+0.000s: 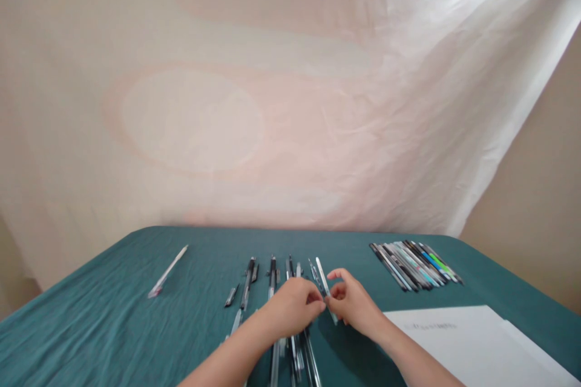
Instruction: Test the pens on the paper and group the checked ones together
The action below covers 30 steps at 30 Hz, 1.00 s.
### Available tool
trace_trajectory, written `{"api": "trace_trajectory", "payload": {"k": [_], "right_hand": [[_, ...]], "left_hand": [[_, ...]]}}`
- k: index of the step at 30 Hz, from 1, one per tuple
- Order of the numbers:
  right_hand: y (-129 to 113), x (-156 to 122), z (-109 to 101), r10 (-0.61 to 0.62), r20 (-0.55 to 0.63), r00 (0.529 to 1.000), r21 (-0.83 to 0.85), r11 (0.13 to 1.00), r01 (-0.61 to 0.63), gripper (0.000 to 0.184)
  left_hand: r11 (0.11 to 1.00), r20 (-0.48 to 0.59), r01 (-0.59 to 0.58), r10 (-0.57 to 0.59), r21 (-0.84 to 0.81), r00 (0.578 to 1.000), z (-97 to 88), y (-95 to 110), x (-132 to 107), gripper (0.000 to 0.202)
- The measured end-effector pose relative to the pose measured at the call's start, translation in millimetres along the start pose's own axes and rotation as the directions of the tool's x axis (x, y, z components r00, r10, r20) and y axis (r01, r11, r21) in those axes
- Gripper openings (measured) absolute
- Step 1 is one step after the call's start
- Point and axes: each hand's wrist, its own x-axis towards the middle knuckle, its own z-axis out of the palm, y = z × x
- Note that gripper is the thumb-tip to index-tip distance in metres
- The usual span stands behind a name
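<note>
My left hand (297, 305) reaches in over the rows of pens, its fingers curled and thumb pinched against them. Whatever lies in that pinch is too small or hidden to name. Close beside it, my right hand (354, 303) has its thumb and fingers at a slim white pen (321, 269), with the index finger bent above. A clear pen with dark parts (313, 268) slants toward the left fingertips. Beneath and beside my left forearm lie dark and clear pen parts, among them a dark-topped barrel (247, 284), another barrel (272, 275) and a small cap (231, 295).
Many pens lie side by side in a bundle (415, 264) at the back right. White paper sheets (458, 341) rest at the front right. A single pale pen (167, 272) lies at left on the green cloth (113, 314). A pale sheet (290, 103) hangs behind the table.
</note>
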Motion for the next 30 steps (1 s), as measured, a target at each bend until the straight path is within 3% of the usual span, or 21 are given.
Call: {"api": "trace_trajectory", "payload": {"k": [3,7,12,18,30], "right_hand": [[9.4,-7.5,-0.3,-0.054,0.026,0.998,0.305,0.951,0.043,0.04],[10.8,-14.6,-0.2,-0.116,0.073,0.991,0.415,0.907,0.076,0.041],[3.6,-20.6,-0.9,-0.178,0.11,0.978,0.399,0.909,0.12,0.026],[0.9,-22.8,-2.1,-0.16,0.136,0.978,0.388,0.917,0.096,0.027],[-3.5,-25.6,-3.5,-0.143,0.159,0.977,0.329,0.941,0.084,0.028]], "left_hand": [[0.995,-0.019,0.06,-0.061,-0.076,0.998,2.3,-5.1,4.6,0.028],[0.981,-0.031,0.096,-0.103,-0.166,0.994,7.5,-3.5,8.7,0.029],[0.958,-0.024,0.111,-0.122,-0.264,0.992,15.2,-3.3,13.0,0.025],[0.938,-0.104,0.091,-0.133,-0.334,0.986,15.7,-8.9,17.0,0.016],[0.847,-0.38,0.013,-0.252,-0.531,0.89,-26.7,-20.5,26.0,0.021]]}}
